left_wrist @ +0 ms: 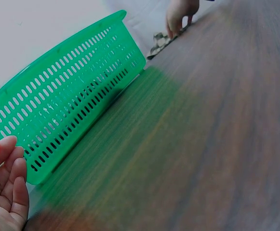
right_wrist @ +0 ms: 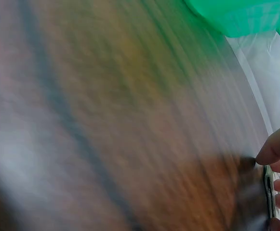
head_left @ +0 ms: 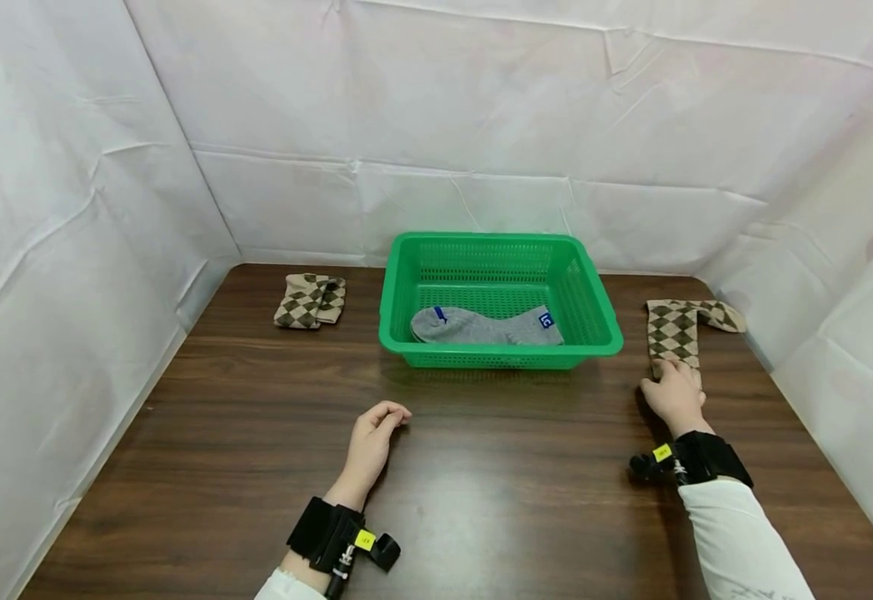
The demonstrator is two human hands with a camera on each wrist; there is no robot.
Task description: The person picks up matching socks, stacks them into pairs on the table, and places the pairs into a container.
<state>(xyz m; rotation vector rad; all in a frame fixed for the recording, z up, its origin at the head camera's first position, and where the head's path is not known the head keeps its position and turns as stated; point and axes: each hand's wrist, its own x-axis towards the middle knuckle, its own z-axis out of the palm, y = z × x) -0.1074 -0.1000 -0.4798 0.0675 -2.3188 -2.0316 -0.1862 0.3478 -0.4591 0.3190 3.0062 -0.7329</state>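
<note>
At the right of the table a beige and brown checkered sock (head_left: 672, 329) lies flat, bent at the heel with its toe to the right. My right hand (head_left: 676, 396) is at the near end of this sock, fingers pointing down, thumb and fingertips gripping its edge. In the right wrist view the sock's edge (right_wrist: 269, 192) shows beside the thumb and fingers. My left hand (head_left: 372, 437) is idle over the table in front of the basket, loosely curled and holding nothing. Grey socks (head_left: 481, 327) with blue marks lie inside the green basket (head_left: 496, 361).
A second checkered sock (head_left: 309, 300), folded up, lies at the back left of the brown wooden table (head_left: 256, 433). White cloth walls (head_left: 474, 100) stand behind the table and along both sides. The basket is close to the back wall.
</note>
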